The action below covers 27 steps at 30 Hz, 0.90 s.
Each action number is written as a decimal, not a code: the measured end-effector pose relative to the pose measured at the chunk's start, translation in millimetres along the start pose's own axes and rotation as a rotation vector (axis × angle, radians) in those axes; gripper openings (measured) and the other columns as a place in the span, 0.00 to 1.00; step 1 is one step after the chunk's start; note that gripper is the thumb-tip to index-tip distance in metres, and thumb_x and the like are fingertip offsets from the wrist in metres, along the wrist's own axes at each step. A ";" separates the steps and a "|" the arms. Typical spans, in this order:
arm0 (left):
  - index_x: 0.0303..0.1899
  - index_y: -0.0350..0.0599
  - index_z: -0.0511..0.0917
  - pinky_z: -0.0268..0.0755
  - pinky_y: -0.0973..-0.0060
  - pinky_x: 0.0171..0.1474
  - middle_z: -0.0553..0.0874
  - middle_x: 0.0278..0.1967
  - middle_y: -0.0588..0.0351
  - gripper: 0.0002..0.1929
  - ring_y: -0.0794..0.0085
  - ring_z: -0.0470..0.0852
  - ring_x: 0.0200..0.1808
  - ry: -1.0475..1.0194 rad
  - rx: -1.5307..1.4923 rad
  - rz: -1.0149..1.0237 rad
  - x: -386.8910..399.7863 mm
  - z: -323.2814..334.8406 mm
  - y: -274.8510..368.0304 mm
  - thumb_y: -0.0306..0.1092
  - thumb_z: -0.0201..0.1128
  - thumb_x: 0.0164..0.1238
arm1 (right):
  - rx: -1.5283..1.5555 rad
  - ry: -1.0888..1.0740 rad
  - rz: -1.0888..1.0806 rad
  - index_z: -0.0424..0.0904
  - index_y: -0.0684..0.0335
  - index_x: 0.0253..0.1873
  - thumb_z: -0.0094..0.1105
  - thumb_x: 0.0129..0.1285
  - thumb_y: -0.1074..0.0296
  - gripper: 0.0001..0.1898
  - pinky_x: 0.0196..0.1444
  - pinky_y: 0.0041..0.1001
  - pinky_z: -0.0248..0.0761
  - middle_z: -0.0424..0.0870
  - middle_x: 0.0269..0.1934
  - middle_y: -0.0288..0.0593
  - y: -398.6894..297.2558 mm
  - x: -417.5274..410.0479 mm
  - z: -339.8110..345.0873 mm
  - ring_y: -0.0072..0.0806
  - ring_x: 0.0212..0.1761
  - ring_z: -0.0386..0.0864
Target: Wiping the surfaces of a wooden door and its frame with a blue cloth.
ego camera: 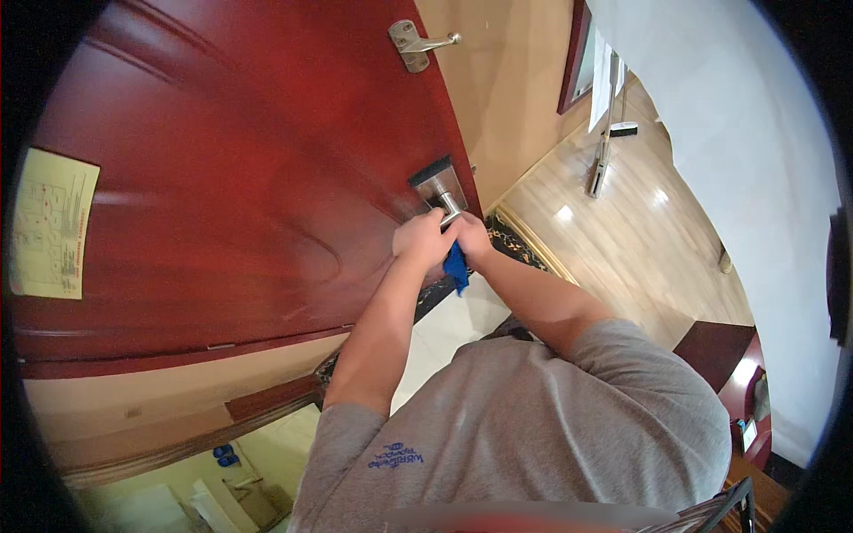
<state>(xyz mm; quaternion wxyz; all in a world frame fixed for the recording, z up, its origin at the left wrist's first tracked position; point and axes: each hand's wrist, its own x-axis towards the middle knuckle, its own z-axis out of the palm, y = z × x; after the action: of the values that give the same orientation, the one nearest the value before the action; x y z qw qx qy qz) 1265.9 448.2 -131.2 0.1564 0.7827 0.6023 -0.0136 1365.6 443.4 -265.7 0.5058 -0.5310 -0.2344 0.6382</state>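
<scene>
Before me stands a dark red door (pixel 266 133). Near its edge is a lock plate (pixel 436 186) of shiny metal with a black strip along the top and a metal lever handle (pixel 449 203). My left hand (pixel 421 238) is on the lever, its thumb by the handle's neck. Close beside it, my right hand (pixel 474 241) is at the handle's end. A blue cloth (pixel 456 270) hangs down between the hands, seemingly from my right one; the fingers in it are partly hidden.
A metal door guard (pixel 416 46) with a ball-ended arm sits higher on the door. A yellow printed plan (pixel 53 226) is fixed at left. Long-handled cleaning tools (pixel 603 160) stand on the wood-look floor (pixel 600 233). Blue slippers (pixel 225 455) lie at lower left, near dark red furniture (pixel 716 353) at right.
</scene>
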 end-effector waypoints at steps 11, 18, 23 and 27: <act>0.43 0.51 0.81 0.75 0.55 0.45 0.86 0.38 0.43 0.24 0.49 0.84 0.42 -0.070 -0.031 -0.112 20.9 -3.1 12.0 0.62 0.55 0.62 | 0.532 -0.273 0.280 0.80 0.62 0.42 0.56 0.66 0.63 0.09 0.39 0.30 0.76 0.84 0.35 0.43 -5.5 33.3 -4.7 0.31 0.34 0.82; 0.42 0.51 0.82 0.75 0.55 0.45 0.86 0.37 0.42 0.27 0.47 0.84 0.42 -0.024 -0.039 -0.177 31.4 -4.2 13.8 0.66 0.54 0.60 | 0.390 -0.368 0.305 0.80 0.62 0.44 0.58 0.66 0.61 0.11 0.33 0.26 0.73 0.82 0.32 0.38 -21.6 39.3 -21.9 0.25 0.30 0.80; 0.38 0.48 0.83 0.75 0.56 0.45 0.86 0.36 0.42 0.31 0.49 0.85 0.41 0.003 0.019 -0.259 45.5 2.2 16.8 0.69 0.49 0.63 | 0.301 -0.409 0.255 0.79 0.61 0.41 0.56 0.68 0.54 0.15 0.28 0.29 0.73 0.80 0.28 0.37 -7.9 36.0 -59.3 0.26 0.25 0.78; 0.37 0.46 0.83 0.75 0.56 0.44 0.86 0.36 0.41 0.32 0.49 0.85 0.41 0.029 0.008 -0.280 56.2 1.7 11.2 0.68 0.48 0.64 | 0.108 -0.329 0.521 0.78 0.59 0.44 0.58 0.66 0.50 0.17 0.27 0.26 0.71 0.79 0.29 0.36 -14.6 20.8 -88.4 0.24 0.23 0.76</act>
<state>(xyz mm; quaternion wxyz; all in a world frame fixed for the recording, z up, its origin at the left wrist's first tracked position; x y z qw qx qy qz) 1292.2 497.9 -142.0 0.1408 0.6917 0.7078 -0.0264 1453.9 446.4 -291.5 0.3081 -0.4350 -0.1348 0.8353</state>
